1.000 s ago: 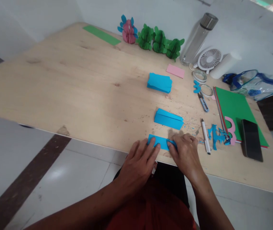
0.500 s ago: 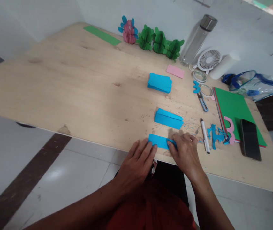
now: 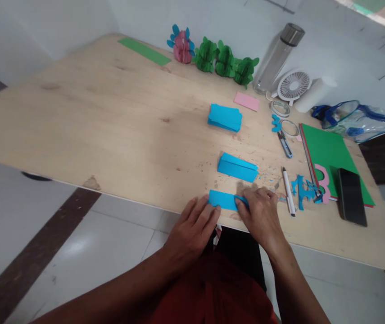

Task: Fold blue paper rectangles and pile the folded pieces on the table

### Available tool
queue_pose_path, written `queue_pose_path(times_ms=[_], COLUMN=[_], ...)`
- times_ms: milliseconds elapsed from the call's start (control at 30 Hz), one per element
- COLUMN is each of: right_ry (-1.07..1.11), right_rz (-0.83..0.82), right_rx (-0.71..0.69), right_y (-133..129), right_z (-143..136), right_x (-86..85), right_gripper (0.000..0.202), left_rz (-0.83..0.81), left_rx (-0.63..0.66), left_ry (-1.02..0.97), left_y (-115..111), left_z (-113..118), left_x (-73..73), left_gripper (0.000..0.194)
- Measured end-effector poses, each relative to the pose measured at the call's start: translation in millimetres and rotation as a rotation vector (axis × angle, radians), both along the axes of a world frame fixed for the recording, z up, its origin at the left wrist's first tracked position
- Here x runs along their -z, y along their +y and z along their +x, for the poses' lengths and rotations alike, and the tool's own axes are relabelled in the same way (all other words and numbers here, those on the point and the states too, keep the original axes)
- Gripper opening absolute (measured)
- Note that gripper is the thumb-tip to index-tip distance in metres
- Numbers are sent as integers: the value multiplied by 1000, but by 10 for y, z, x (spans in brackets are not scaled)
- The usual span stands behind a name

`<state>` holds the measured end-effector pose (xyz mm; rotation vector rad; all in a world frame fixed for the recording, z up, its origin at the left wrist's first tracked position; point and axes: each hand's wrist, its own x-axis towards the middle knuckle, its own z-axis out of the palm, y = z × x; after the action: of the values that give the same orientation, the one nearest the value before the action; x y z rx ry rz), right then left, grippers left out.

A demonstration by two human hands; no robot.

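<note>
A small blue paper strip (image 3: 223, 199) lies by the table's front edge between my two hands. My left hand (image 3: 194, 225) rests on the strip's left end, its fingers stretched out and fairly flat. On the opposite end, my right hand (image 3: 261, 211) has its fingers curled and its thumb pressed on the paper; the part under the fingers is hidden. Just beyond lies a pile of folded blue paper (image 3: 237, 167). Farther back is a stack of blue paper pieces (image 3: 225, 118).
To the right are a marker (image 3: 288, 191), blue paper cutouts (image 3: 302, 192), snips (image 3: 285, 145), a phone (image 3: 352, 196) and green sheets (image 3: 330, 150). Green paper figures (image 3: 225, 58), a bottle (image 3: 278, 58) and a small fan (image 3: 293, 84) stand along the wall. Paper scraps dot the table (image 3: 111, 126).
Both hands stay at the blue strip with almost no movement. The camera view has shifted very slightly.
</note>
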<state>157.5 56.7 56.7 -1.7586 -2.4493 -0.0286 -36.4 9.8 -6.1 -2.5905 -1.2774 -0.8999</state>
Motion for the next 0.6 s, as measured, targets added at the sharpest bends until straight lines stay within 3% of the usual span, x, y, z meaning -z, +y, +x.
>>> queue_pose_path(times_ms=[333,600], right_ry=[4,7], right_rz=[-15,-16], right_rx=[18,26], right_y=[-3,-7], right_z=[-2,-6], right_x=[9,-8], right_gripper=[19,17], left_rz=[66,21], left_rx=[53,-21], left_ry=[-9,30], left_y=[32,-11], left_z=[-50,27], left_x=[26,-16], left_gripper=[34,39])
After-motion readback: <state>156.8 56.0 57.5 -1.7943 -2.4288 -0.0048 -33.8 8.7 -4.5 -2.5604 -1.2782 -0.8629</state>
